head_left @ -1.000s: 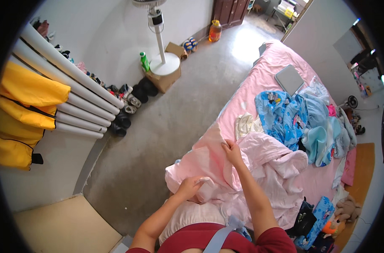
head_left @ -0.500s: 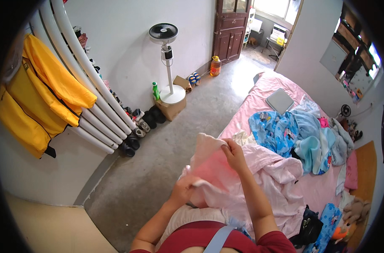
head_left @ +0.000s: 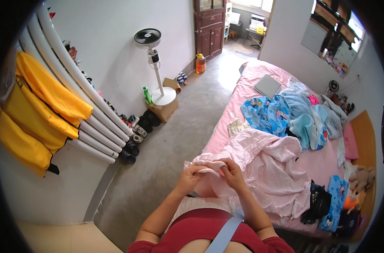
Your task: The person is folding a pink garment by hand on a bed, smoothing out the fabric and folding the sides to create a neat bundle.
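A large pale pink cloth (head_left: 276, 177) is bunched over the near side of the bed, and one end of it rises to my hands. My left hand (head_left: 189, 178) pinches its folded edge in front of my body. My right hand (head_left: 233, 173) grips the same edge a short way to the right, thumb and fingers pressed together. The edge is doubled between the two hands. Whether the cloth is a cover, a sheet or a garment, I cannot tell.
On the pink-sheeted bed (head_left: 217, 133) lie blue patterned clothes (head_left: 265, 111), a grey flat case (head_left: 267, 86), a black bag (head_left: 317, 202) and a plush toy (head_left: 362, 179). Left are a white fan (head_left: 158, 80) on a carton, shoes (head_left: 128, 152) and yellow jackets (head_left: 53, 105) on white pipes.
My right hand has come down and nearer to my left hand. The raised, spread end of the cloth is lowered and folded together between them. The view has shifted somewhat.
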Motion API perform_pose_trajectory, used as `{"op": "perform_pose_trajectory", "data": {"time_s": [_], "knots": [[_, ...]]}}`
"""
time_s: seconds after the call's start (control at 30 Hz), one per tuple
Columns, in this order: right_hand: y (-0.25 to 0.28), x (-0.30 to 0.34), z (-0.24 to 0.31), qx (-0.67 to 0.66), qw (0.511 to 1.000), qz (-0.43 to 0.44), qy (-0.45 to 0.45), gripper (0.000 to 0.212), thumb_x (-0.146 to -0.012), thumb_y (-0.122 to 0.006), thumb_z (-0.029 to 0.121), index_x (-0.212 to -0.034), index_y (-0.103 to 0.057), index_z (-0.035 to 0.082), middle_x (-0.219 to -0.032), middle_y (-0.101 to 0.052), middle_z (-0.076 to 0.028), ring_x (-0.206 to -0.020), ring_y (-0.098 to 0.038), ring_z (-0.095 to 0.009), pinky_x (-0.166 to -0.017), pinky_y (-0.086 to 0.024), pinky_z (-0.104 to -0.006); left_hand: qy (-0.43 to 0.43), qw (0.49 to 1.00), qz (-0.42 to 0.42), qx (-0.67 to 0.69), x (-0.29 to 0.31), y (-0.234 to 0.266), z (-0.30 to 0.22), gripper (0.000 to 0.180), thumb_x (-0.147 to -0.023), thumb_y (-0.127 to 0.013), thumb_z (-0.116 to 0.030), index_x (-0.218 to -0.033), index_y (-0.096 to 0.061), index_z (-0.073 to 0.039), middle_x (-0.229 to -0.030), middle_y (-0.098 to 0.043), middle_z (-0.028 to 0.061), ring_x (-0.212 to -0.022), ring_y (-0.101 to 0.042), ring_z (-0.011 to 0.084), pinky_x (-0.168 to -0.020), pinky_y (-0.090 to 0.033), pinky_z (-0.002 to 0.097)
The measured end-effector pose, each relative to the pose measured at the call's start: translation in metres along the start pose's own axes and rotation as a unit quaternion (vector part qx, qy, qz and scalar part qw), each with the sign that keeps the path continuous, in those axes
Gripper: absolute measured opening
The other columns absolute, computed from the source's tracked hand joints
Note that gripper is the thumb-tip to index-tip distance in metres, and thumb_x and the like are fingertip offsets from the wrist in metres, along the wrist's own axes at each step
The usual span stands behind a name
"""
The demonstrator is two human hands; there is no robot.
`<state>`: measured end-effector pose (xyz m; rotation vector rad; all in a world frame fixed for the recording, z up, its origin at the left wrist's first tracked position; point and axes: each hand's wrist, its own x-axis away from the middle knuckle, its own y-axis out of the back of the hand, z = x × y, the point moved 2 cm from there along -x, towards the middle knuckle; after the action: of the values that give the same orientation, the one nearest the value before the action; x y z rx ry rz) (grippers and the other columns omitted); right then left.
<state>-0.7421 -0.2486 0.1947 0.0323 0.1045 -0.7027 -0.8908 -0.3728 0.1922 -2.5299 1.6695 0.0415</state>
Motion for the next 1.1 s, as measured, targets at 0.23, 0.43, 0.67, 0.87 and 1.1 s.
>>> {"op": "perform_pose_trajectory", "data": {"time_s": [0.23, 0.43, 0.67, 0.87, 1.1], "knots": [[-0.009, 0.010, 0.011, 0.111, 0.986, -0.098, 0.078, 0.027, -0.087, -0.062, 0.007, -0.113, -0.057, 0.001, -0.110, -0.061, -0.013, -0.101, -0.059, -0.021, -0.088, -0.046, -0.0330, -0.055, 0.995, -0.035, -0.071, 0.004, 0.021, -0.008, 0.033, -0.073, -0.056, 0.006, -0.103, -0.069, -0.001, -0.105, -0.064, 0.0115, -0.098, -0.059, 0.0218, -0.086, -0.045, 0.0286], [-0.005, 0.032, -0.019, 0.254, 0.964, -0.055, 0.061, 0.041, -0.078, -0.073, 0.021, -0.112, -0.057, 0.003, -0.108, -0.060, -0.015, -0.104, -0.057, -0.031, -0.089, -0.044, -0.0383, -0.115, 0.986, -0.058, -0.108, 0.009, 0.050, -0.045, 0.031, -0.074, -0.057, 0.005, -0.102, -0.069, 0.001, -0.105, -0.064, 0.0122, -0.100, -0.059, 0.0229, -0.087, -0.044, 0.0298], [-0.001, 0.048, -0.044, 0.307, 0.950, -0.053, 0.016, 0.036, -0.076, -0.071, 0.012, -0.108, -0.058, 0.003, -0.104, -0.060, -0.016, -0.101, -0.056, -0.036, -0.088, -0.043, -0.0436, -0.102, 0.983, -0.062, -0.138, 0.016, 0.066, -0.044, 0.028, -0.076, -0.057, 0.006, -0.100, -0.069, 0.001, -0.096, -0.064, 0.0087, -0.086, -0.060, 0.0174, -0.072, -0.046, 0.0260], [0.001, 0.034, -0.038, 0.381, 0.908, -0.150, 0.084, 0.055, -0.069, -0.075, 0.012, -0.120, -0.053, 0.009, -0.125, -0.049, -0.017, -0.114, -0.048, -0.037, -0.095, -0.039, -0.0452, -0.093, 0.985, -0.050, -0.138, 0.023, 0.055, -0.047, 0.026, -0.076, -0.060, 0.006, -0.100, -0.070, 0.000, -0.095, -0.064, 0.0096, -0.082, -0.060, 0.0169, -0.070, -0.046, 0.0258], [0.010, 0.017, -0.042, 0.422, 0.906, 0.010, -0.035, 0.094, -0.054, -0.085, 0.022, -0.138, -0.042, 0.018, -0.150, -0.026, -0.011, -0.140, -0.022, -0.035, -0.101, -0.029, -0.0581, -0.091, 0.981, 0.037, -0.167, 0.037, 0.045, -0.077, 0.015, -0.079, -0.063, 0.001, -0.092, -0.071, -0.001, -0.092, -0.067, 0.0128, -0.087, -0.064, 0.0229, -0.077, -0.049, 0.0309]]}}
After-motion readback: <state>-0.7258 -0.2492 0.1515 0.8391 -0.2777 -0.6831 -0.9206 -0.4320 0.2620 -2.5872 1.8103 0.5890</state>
